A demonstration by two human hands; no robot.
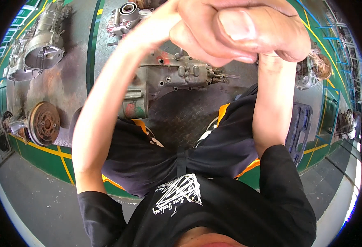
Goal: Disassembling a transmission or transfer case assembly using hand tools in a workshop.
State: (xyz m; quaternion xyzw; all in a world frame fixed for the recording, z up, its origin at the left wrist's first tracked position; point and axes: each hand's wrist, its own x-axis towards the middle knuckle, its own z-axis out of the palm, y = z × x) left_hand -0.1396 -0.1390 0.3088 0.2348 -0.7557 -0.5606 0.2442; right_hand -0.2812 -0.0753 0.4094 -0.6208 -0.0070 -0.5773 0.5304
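Both my hands are raised close in front of me at the top of the view, overlapping each other. My left hand (193, 43) has its fingers curled closed. My right hand (277, 31) is bent over against it, fingers closed, a thumb lying across the front. Whatever they hold, if anything, is hidden. Below and beyond them a grey metal gearbox (181, 71) lies on its side between my knees, its shaft end pointing right. Neither hand touches it. The hands cover part of its far side.
Left on the metal bench top (76, 88) are a large bell-shaped gearbox housing (43, 51) and a rusty brake drum (44, 123). A cast metal part with a round opening (127, 12) stands farther back. To the right are another metal assembly (312, 70) and a dark plastic tool case (300, 127).
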